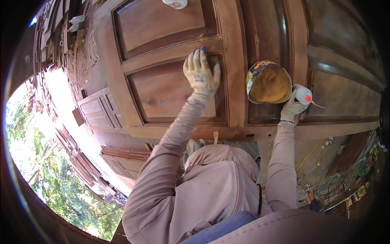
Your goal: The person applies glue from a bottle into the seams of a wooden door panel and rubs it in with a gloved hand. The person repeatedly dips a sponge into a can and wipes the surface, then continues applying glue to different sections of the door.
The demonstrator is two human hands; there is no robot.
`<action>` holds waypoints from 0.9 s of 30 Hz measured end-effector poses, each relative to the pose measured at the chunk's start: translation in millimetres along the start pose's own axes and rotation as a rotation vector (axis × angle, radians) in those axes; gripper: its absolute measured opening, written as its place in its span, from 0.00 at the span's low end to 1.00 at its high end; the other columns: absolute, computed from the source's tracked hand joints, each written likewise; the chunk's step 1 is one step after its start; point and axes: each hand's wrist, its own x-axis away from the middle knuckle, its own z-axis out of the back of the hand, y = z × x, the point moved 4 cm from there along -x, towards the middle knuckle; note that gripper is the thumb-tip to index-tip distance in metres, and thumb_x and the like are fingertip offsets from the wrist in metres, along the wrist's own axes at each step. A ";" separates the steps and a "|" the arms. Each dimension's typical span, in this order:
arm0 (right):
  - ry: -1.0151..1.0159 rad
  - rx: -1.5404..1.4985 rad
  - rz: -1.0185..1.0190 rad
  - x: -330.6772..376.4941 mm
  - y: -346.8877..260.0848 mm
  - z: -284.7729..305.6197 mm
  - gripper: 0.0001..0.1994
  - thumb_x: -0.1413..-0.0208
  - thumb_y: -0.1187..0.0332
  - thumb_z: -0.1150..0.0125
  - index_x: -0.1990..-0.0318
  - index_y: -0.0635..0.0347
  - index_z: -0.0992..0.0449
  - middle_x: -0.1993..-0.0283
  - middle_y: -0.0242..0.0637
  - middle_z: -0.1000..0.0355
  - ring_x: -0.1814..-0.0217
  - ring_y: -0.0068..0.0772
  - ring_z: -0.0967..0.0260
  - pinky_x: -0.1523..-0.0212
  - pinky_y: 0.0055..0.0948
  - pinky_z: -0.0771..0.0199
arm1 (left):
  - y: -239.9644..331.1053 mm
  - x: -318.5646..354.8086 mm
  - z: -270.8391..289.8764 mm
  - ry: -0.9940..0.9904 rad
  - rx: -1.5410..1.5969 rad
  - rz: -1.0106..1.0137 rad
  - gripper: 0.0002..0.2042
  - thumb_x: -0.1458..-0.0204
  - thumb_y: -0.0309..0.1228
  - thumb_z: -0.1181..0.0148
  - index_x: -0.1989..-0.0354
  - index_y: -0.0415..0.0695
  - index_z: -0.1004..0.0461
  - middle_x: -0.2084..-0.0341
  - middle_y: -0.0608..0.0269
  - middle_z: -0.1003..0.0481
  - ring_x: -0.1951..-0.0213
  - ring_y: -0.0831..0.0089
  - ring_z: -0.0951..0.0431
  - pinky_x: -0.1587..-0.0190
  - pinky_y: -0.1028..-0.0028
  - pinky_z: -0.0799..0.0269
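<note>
From the head view I see my left hand (200,73) in a pale work glove, fingers spread and pressed flat against the upper edge of a recessed panel (170,95) in a large wooden door (235,81) laid flat in front of me. A dark blue bit shows at the fingertips; it may be a pad or cloth under the hand, but I cannot tell for sure.

My right hand (293,106), also gloved, is clenched around a small white squeeze bottle (304,95) with a red nozzle that points out to the right over the door. Just beside this hand, touching or nearly so, sits a round tin (268,82) on the door's middle stile, filled with fine tan sawdust-like powder.

As for progress, I judge the work as partway. The right-hand part of the door looks darker and glossier, while the panel under my left hand and the one above it look paler and duller, with light dusty streaks along the mouldings. The frame edges near the left hand seem to be what remains.

Beyond the door, smaller panelled pieces (97,110) lie on the floor to the left, and tangled wires (313,162) lie to the right.
</note>
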 end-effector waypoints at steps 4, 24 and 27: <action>-0.038 -0.038 -0.039 -2.6 0.2 -1.7 0.18 0.44 0.66 0.28 0.51 0.66 0.27 0.55 0.43 0.23 0.52 0.44 0.24 0.47 0.42 0.26 | 33.3 23.4 -17.9 -0.183 -0.095 0.114 0.36 0.40 0.51 0.47 0.28 0.40 0.40 0.29 0.46 0.43 0.27 0.39 0.50 0.28 0.35 0.62; -0.019 -0.067 -0.077 -1.0 5.0 -2.5 0.22 0.45 0.64 0.26 0.49 0.67 0.28 0.51 0.43 0.25 0.49 0.41 0.26 0.44 0.40 0.27 | 20.8 10.1 9.8 -0.182 0.166 -0.122 0.19 0.44 0.42 0.39 0.46 0.49 0.21 0.38 0.57 0.30 0.33 0.50 0.36 0.31 0.30 0.57; 0.008 -0.065 -0.108 0.5 3.6 -3.2 0.23 0.45 0.64 0.26 0.49 0.66 0.28 0.51 0.43 0.25 0.49 0.41 0.26 0.44 0.40 0.27 | 24.4 7.4 9.7 -0.157 0.069 -0.164 0.24 0.41 0.46 0.43 0.37 0.53 0.26 0.35 0.58 0.32 0.30 0.49 0.40 0.32 0.30 0.57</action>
